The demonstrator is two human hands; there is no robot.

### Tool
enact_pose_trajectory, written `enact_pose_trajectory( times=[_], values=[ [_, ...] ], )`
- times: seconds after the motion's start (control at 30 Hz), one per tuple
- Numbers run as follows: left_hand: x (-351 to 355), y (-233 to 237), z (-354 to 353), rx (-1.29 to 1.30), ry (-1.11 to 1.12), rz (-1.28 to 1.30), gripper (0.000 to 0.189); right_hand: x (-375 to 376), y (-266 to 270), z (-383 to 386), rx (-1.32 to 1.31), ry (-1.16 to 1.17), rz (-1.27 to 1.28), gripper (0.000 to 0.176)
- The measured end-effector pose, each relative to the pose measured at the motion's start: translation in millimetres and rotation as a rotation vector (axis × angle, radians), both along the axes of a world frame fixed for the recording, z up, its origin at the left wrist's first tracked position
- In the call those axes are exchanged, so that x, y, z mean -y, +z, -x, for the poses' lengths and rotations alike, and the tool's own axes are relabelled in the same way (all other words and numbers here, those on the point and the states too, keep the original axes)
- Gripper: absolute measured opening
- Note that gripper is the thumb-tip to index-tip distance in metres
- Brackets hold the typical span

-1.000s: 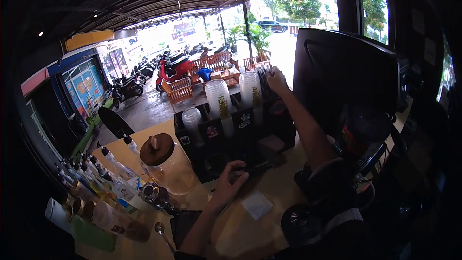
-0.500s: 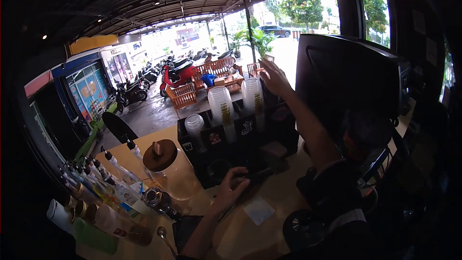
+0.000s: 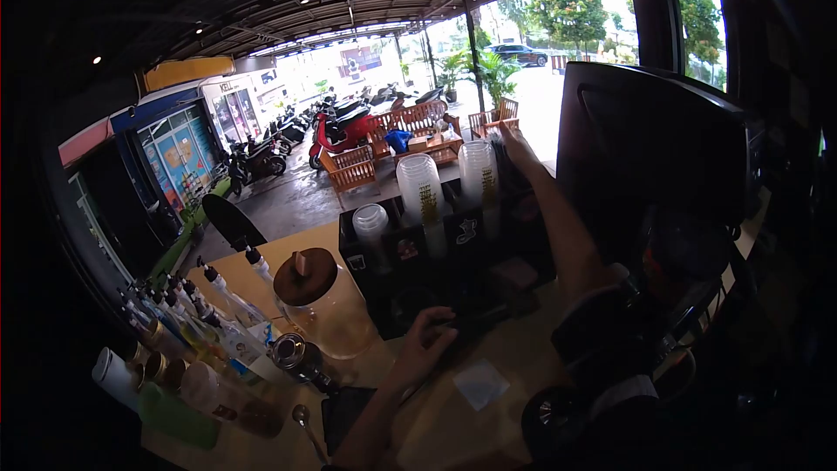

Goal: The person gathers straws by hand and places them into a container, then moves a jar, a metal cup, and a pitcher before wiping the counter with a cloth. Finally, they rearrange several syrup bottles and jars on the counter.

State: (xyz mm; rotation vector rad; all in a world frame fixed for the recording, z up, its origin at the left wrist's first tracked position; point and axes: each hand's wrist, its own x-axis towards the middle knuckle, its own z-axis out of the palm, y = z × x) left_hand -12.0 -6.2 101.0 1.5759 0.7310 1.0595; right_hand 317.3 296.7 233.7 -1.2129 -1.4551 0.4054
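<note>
My right hand reaches over the far right end of a black cup holder, beside a tall stack of printed clear plastic cups. Its fingers are partly hidden among dark items there, so I cannot see whether they grip anything. A second tall cup stack and a shorter stack of clear cups or lids stand in the same holder. Closer to me, my left hand hovers at or rests by the holder's front edge. Its thumb and index finger are apart, with nothing visible between them.
A wood-lidded glass jar, several pump bottles, a metal-topped jar and a spoon occupy the left counter. A white napkin-like square lies in front. A large black monitor-like casing stands right.
My right hand has lowered slightly toward the holder's right end, its fingers less spread. My left hand stays about where it was. The whole view has shifted a little.
</note>
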Motion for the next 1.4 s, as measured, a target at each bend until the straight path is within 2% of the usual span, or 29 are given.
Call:
enact_pose_trajectory(
  times=[0.03, 0.1, 0.17, 0.2, 0.23, 0.3, 0.37, 0.43, 0.47, 0.5, 0.57, 0.6, 0.63, 0.7, 0.77, 0.83, 0.97, 1.03, 1.07, 1.13, 1.2, 1.37, 1.4],
  values=[
    [-0.1, -0.9, 1.6, 0.000, 0.004, 0.007, 0.038, 0.8, 0.1, -7.2, 0.071, 0.081, -0.017, 0.098],
    [-1.0, -2.4, 6.1, 0.014, 0.026, 0.002, 0.039, -4.4, 2.5, -5.4, -0.065, 0.022, -0.041, 0.100],
    [-1.5, -3.1, 7.7, 0.026, 0.044, 0.012, 0.038, 4.9, 6.3, -8.8, -0.040, -0.211, 0.035, 0.105],
    [-1.3, -1.9, 7.9, 0.032, 0.048, -0.001, 0.038, 4.7, 10.4, -17.5, -0.038, -0.200, 0.044, 0.103],
    [-0.3, -0.4, 8.8, 0.038, 0.055, -0.012, 0.038, 4.3, 3.1, -15.2, 0.095, -0.360, -0.134, 0.099],
    [2.8, 4.2, 7.5, 0.034, 0.078, 0.004, 0.037, 22.4, 7.8, -5.5, 0.057, -0.505, -0.208, 0.077],
    [5.4, 8.8, 6.0, 0.017, 0.088, -0.065, 0.034, 22.0, 4.1, -0.2, 0.157, -0.601, -0.466, 0.059],
    [4.8, 10.8, 7.6, -0.048, 0.126, -0.122, 0.032, 107.6, 35.4, 58.7, 0.049, -0.632, -0.565, 0.032],
    [4.7, 8.9, 8.0, -0.117, 0.159, -0.192, 0.031, 119.8, 38.9, 66.2, 0.022, -0.512, -0.571, 0.035],
    [6.9, 0.9, 7.2, -0.110, 0.150, -0.176, 0.031, 145.6, 41.3, 85.9, 0.131, -0.387, -0.635, 0.035],
    [-10.6, -19.9, 6.4, -0.350, 0.166, -0.392, 0.034, 170.1, 39.1, 109.1, 0.255, -0.321, -0.684, 0.036],
    [-22.8, -37.7, 7.2, -0.502, 0.139, -0.452, 0.045, 184.9, 36.1, 119.8, 0.356, -0.297, -0.676, 0.036],
    [-26.9, -48.6, 5.6, -0.496, 0.134, -0.456, 0.045, 202.7, 32.5, 129.9, 0.458, -0.273, -0.667, 0.037],
    [-28.8, -67.7, 0.0, -0.661, 0.134, -0.691, 0.053, 242.4, 25.2, 145.7, 0.686, -0.192, -0.631, 0.038],
    [-34.5, -83.6, -7.0, -0.750, 0.162, -0.706, 0.056, 279.0, 18.8, 155.8, 0.777, -0.042, -0.613, 0.040],
    [-36.0, -89.4, -12.3, -0.997, 0.251, -0.709, 0.054, 306.5, 8.6, 160.0, 0.838, 0.027, -0.618, 0.040],
    [-27.2, -90.9, -17.4, -0.990, 0.294, -0.617, 0.053, 350.3, -17.4, 163.7, 0.955, 0.140, -0.601, 0.042],
    [-20.5, -85.9, -16.7, -1.062, 0.387, -0.801, 0.053, 365.2, -29.4, 160.5, 0.967, 0.148, -0.567, 0.042],
    [-20.7, -88.3, -16.7, -1.060, 0.382, -0.800, 0.053, 370.5, -35.7, 158.4, 0.920, 0.164, -0.523, 0.041],
    [-26.3, -95.1, -16.7, -0.906, 0.510, -1.017, 0.054, 381.6, -46.4, 156.0, 0.876, 0.179, -0.481, 0.041],
    [-28.6, -101.5, -13.0, -0.912, 0.499, -0.996, 0.053, 394.1, -57.1, 156.1, 0.727, 0.215, -0.403, 0.043],
    [-35.6, -112.9, -14.3, -0.940, 0.524, -0.972, 0.051, 418.2, -82.8, 168.9, 0.742, 0.225, -0.379, 0.043],
    [-37.0, -112.4, -15.6, -1.029, 0.476, -0.893, 0.048, 420.4, -92.8, 173.9, 0.714, 0.239, -0.365, 0.043]
  ],
)
